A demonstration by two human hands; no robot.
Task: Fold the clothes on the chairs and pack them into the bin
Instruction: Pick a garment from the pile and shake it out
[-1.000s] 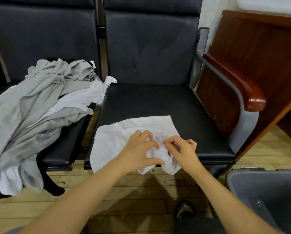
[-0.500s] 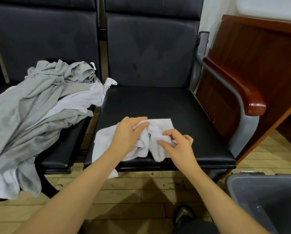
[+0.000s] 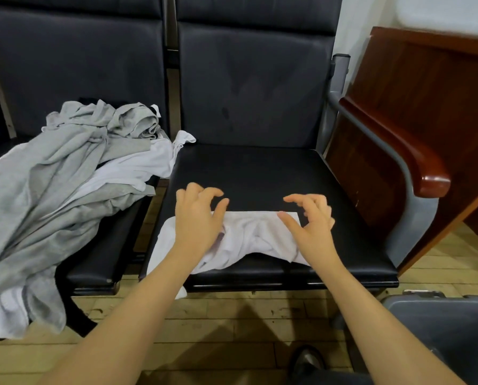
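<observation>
Lying beneath spread fingers [image 3: 293, 201]: white garment [image 3: 255, 234]

white cloth [image 3: 255, 236] rumpled on chair seat [image 3: 260, 176]

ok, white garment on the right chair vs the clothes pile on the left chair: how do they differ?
The white garment lies low and partly folded on the right chair, while the clothes pile is heaped and crumpled.
The garment is a single white piece; the pile mixes grey and white fabric.
Left hand and right hand are over the garment; nothing touches the pile.
Both hang over their seats' front edges, and neither is in the bin.
</observation>
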